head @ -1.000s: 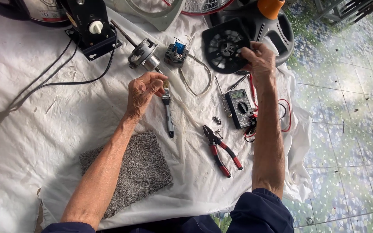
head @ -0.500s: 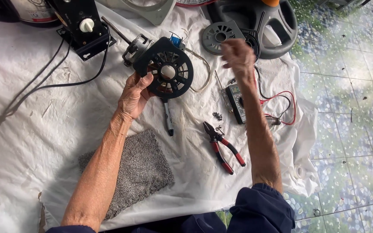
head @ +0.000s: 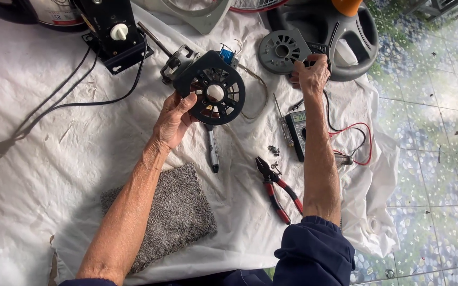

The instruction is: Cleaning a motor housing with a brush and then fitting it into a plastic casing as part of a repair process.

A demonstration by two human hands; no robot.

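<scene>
My left hand [head: 173, 119] holds a round black vented cover [head: 216, 90] by its left rim, lifted above the white cloth [head: 70, 159]. Just behind the cover lies a fan motor with a metal shaft [head: 176, 59]. My right hand [head: 309, 77] reaches to the back, with its fingers closed on a small black part [head: 316, 51] next to a grey round vented disc [head: 281, 51]. A screwdriver [head: 213, 151] lies on the cloth below the cover.
Red-handled pliers [head: 279, 193], loose screws [head: 274, 150] and a multimeter [head: 296, 132] with red and black leads lie between my arms. A grey towel [head: 178, 212] sits near the front. A black control box with a white knob [head: 115, 37] and a black fan base [head: 345, 39] stand at the back.
My left hand left the screwdriver and took the black vented cover that my right hand brought over. My right hand then went back to the grey disc.
</scene>
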